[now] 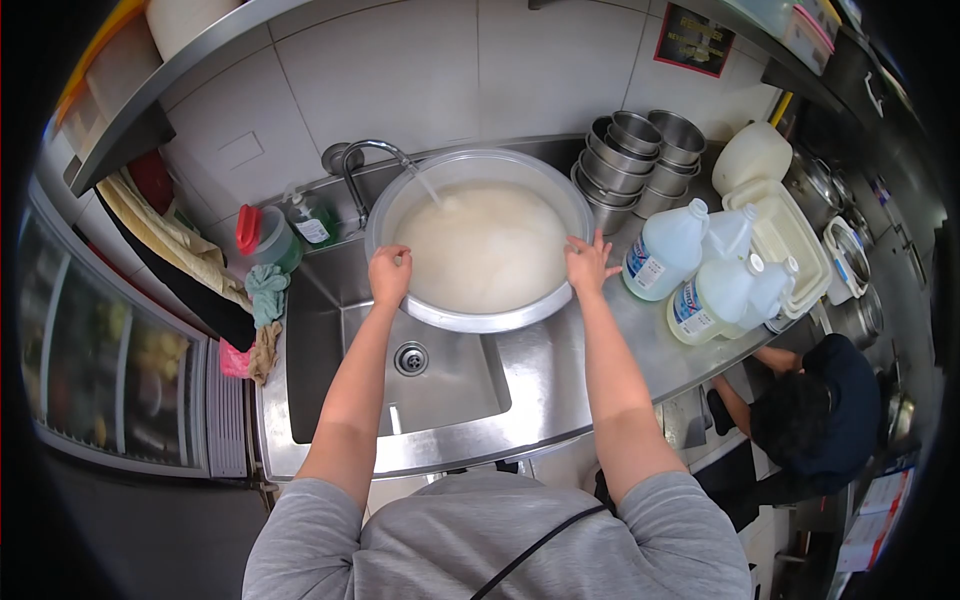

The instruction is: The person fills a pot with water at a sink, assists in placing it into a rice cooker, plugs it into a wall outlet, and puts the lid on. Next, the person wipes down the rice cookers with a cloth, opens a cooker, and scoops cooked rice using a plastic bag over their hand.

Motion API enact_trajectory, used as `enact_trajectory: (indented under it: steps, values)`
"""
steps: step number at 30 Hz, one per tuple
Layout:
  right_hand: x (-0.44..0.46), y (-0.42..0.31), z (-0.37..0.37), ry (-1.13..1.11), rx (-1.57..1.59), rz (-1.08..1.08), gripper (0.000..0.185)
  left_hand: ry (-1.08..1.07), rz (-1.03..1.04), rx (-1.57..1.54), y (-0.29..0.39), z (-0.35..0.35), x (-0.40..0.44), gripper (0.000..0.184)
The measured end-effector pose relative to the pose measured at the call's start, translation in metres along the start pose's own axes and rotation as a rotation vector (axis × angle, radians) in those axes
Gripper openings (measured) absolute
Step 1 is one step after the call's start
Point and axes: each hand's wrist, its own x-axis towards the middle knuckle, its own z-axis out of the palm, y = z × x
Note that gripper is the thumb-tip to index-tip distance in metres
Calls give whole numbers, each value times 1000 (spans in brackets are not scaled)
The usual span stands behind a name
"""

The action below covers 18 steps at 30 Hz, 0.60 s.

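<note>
A large round metal basin point(470, 322) rests over the sink and the counter, filled with cloudy, whitish water point(490, 245). Water streams into it from the curved faucet point(375, 146) at its back left. My left hand point(390, 275) is closed at the basin's left rim, its fingers curled in. On the opposite rim, my right hand point(588, 264) grips the edge between thumb and forefinger, with the other fingers spread outward. Whatever lies under the cloudy water cannot be made out.
The sink point(440, 385) with its drain lies below the basin. Stacked metal pots point(615, 165) and several bleach-type jugs point(665, 250) stand to the right. Soap bottles point(312, 220) and rags point(266, 292) are at left. A person point(815, 420) crouches at lower right. A shelf point(190, 85) hangs overhead.
</note>
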Motion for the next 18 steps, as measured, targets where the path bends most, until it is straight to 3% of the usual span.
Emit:
enact_trajectory:
  steps: [18]
  values:
    - [-2, -2, -4, -15, -12, 16, 33, 8, 12, 11, -4, 2, -1, 11]
